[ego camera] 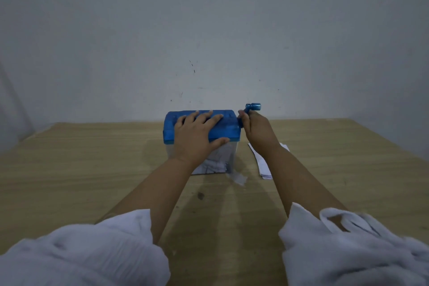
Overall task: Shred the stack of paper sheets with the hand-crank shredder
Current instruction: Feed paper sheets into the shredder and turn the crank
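A hand-crank shredder with a blue lid (228, 129) and a clear bin (220, 162) stands on the wooden table (92, 169) near the wall. White paper shreds show inside the bin. My left hand (197, 134) lies flat on the lid, fingers spread, thumb along its front edge. My right hand (256, 130) is at the shredder's right end and grips the arm of the blue crank (253, 107); the crank's knob sticks up above the fingers. The stack of white paper sheets (263, 165) lies on the table to the right of the shredder, partly hidden by my right forearm.
A small scrap of white paper (239, 179) lies on the table by the bin's front right corner. A grey wall (209, 42) rises just behind the shredder. My white sleeves (92, 253) fill the bottom of the view.
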Action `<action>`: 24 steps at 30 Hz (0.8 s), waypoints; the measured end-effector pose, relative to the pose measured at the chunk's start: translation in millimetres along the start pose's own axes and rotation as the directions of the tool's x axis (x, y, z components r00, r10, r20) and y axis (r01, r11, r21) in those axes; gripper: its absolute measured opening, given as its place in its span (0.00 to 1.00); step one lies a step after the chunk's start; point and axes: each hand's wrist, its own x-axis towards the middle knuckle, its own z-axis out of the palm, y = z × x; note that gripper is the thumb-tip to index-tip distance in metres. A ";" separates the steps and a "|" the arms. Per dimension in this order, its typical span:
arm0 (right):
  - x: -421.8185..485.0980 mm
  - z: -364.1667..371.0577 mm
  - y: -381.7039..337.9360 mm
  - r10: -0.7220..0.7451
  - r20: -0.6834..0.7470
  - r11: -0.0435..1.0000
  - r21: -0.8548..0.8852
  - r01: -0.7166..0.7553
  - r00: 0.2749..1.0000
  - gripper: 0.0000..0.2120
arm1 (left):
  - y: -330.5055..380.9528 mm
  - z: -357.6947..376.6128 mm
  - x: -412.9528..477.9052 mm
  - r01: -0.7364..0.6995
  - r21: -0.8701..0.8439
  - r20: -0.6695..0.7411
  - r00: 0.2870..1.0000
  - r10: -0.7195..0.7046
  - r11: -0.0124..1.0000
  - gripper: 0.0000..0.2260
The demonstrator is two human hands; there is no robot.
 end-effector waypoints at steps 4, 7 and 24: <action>4.7 1.2 -2.7 0.048 -0.018 0.999 0.026 -0.048 0.999 0.22 | -1.4 1.0 0.3 -0.012 -0.001 -0.002 1.000 0.012 1.000 0.31; 18.4 -2.8 -7.0 0.178 0.097 0.983 -0.051 -0.174 0.979 0.24 | -1.2 0.5 -3.7 -0.039 -0.031 0.000 0.999 0.039 0.999 0.35; 8.6 1.3 6.0 0.593 0.455 0.654 0.208 -0.727 0.664 0.27 | -2.1 1.6 2.4 -0.016 0.038 0.030 0.999 0.015 0.999 0.30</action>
